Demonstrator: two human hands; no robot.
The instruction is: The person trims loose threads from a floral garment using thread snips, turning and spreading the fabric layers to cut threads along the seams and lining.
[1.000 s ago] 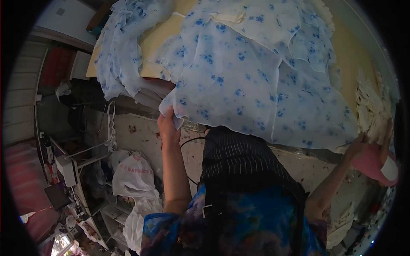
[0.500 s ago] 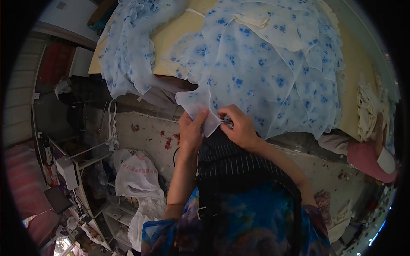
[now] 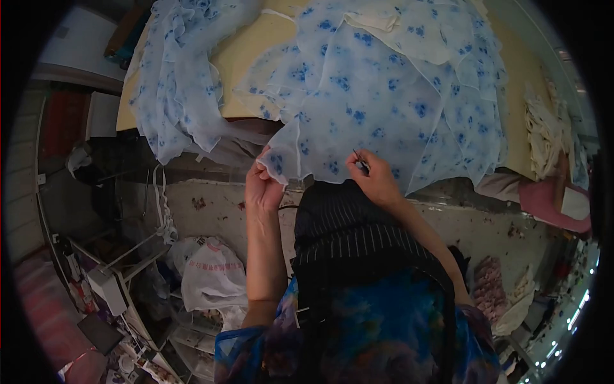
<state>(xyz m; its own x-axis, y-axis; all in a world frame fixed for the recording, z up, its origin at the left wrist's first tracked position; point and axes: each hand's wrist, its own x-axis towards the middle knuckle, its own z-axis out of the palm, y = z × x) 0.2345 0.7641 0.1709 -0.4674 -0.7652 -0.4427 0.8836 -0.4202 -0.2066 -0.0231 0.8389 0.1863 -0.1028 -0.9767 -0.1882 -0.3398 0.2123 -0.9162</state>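
A sheer white fabric with blue flowers [image 3: 358,96] drapes over the front edge of the table. Its lower left corner is pinched in my left hand [image 3: 263,185], whose fingers are partly behind the cloth. My right hand [image 3: 377,179] is closed around small dark thread snips [image 3: 362,166], their thin tip pointing up and away from me. The snips are in front of the hanging cloth, to the right of the pinched corner; I cannot tell whether they touch it. A narrow white seam [image 3: 298,147] runs down the cloth between my hands.
More blue-flowered fabric [image 3: 179,77] hangs off the left of the yellowish table [image 3: 246,48]. Cream cloth strips [image 3: 547,128] lie at the right edge, above a pink and white object [image 3: 553,205]. On the floor at left stand a white plastic bag [image 3: 211,272] and a metal-framed rack [image 3: 137,310].
My hands have moved apart: the left slid left along the cloth to its corner, and the right drew back from the seam with the snips. The view has shifted slightly.
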